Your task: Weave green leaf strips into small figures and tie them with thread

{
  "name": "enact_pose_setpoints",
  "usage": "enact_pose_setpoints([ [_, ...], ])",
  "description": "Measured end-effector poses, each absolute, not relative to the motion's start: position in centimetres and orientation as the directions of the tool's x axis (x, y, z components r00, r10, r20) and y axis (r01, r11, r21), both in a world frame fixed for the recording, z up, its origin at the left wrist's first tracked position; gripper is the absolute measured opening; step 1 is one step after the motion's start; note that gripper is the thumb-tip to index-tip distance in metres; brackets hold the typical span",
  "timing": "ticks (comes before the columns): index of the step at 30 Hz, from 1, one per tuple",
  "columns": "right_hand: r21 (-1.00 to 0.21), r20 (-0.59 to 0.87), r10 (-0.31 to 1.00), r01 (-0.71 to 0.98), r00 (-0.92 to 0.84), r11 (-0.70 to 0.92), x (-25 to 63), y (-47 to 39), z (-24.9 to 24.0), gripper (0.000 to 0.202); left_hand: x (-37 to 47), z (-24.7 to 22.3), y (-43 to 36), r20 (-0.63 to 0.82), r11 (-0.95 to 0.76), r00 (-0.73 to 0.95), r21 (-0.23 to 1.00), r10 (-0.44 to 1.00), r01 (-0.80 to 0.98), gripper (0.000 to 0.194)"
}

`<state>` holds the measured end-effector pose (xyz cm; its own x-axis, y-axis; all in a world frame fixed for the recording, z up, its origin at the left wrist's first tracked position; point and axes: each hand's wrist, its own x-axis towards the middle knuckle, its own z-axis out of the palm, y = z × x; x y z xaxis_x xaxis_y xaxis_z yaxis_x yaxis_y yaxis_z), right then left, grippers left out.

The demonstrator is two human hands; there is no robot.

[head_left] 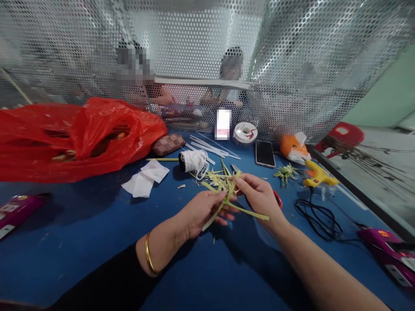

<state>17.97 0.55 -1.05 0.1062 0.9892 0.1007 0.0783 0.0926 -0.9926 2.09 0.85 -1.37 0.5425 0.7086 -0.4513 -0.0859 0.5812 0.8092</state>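
Note:
My left hand (207, 209) pinches a small bundle of crossed yellow-green strips (248, 211) that look like plant leaf or straw. One strip end points up between my hands, where my right hand (256, 190) grips it between thumb and fingers. Other ends stick out to the lower left and to the right. Just behind my hands lies a pile of pale green and yellow scraps (214, 176). Part of a red-handled tool (278, 199) shows behind my right hand; the rest is hidden. A spool of white string (194, 161) lies beyond my left hand.
Left: red plastic bag (142, 142), checkered pouch (168, 144), white tissues (145, 177). Behind: glue sticks (210, 147), ribbon roll (245, 132). Right: phone (265, 153), tissue pack (293, 147), green woven piece (285, 172), yellow glue gun (319, 175) with black cord, purple power strip (385, 250). People sit behind the perforated metal screen.

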Motion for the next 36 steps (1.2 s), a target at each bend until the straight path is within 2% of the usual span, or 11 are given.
enact_pose_setpoints([
  [4, -0.987, -0.139, 0.99, 0.086, -0.033, -0.136, 18.6, 0.6, -0.5, 0.045, 1.9, -1.6, 1.4, -0.404, 0.519, 0.474, 0.843, 0.782, -0.139, 0.029],
  [8, -0.924, -0.327, 0.915, 0.286, -0.239, -0.255, 18.4, 0.0, -0.8, 0.037, 1.8, -1.7, 1.7, -0.333, 0.409, 0.354, 0.898, 0.874, -0.164, 0.03],
  [10, -0.919, -0.275, 0.929, 0.352, -0.246, -0.179, 18.1, -0.3, -1.1, 0.032, 1.7, -1.7, 1.7, -0.298, 0.358, 0.331, 0.924, 0.895, -0.136, 0.031],
  [13, -0.887, -0.067, 0.973, 0.46, -0.22, 0.043, 17.7, -0.6, -1.3, 0.031, 1.7, -1.5, 1.7, -0.28, 0.325, 0.334, 0.941, 0.9, -0.088, 0.034],
  [18, -0.649, 0.22, 0.945, 0.688, -0.24, 0.326, 17.1, -1.3, -1.1, 0.033, 1.9, -1.9, 1.7, -0.264, 0.307, 0.311, 0.947, 0.913, -0.096, 0.036],
  [22, -0.464, 0.334, 0.899, 0.781, -0.283, 0.418, 16.2, -2.4, -1.2, 0.029, 2.2, -2.2, 1.6, -0.24, 0.274, 0.27, 0.957, 0.933, -0.098, 0.026],
  [26, -0.398, 0.328, 0.877, 0.791, -0.351, 0.465, 15.8, -3.0, -1.1, 0.028, 2.0, -1.7, 1.6, -0.267, 0.287, 0.28, 0.957, 0.922, -0.035, 0.018],
  [29, -0.525, 0.31, 0.896, 0.729, -0.317, 0.439, 16.8, -2.3, -0.5, 0.031, 1.6, -1.1, 1.5, -0.294, 0.326, 0.361, 0.945, 0.885, -0.03, 0.018],
  [31, -0.718, 0.301, 0.948, 0.629, -0.107, 0.299, 17.9, -1.3, -0.2, 0.039, 1.4, -0.8, 1.5, -0.303, 0.36, 0.425, 0.931, 0.853, -0.059, 0.02],
  [33, -0.911, 0.17, 0.972, 0.402, 0.163, 0.092, 19.0, 0.0, -0.3, 0.054, 1.3, -0.7, 1.5, -0.319, 0.41, 0.477, 0.907, 0.819, -0.099, 0.023],
  [36, -0.997, -0.046, 0.99, 0.053, 0.131, -0.053, 19.6, 1.2, -0.8, 0.044, 1.3, -0.7, 1.5, -0.351, 0.484, 0.519, 0.864, 0.779, -0.141, 0.024],
])
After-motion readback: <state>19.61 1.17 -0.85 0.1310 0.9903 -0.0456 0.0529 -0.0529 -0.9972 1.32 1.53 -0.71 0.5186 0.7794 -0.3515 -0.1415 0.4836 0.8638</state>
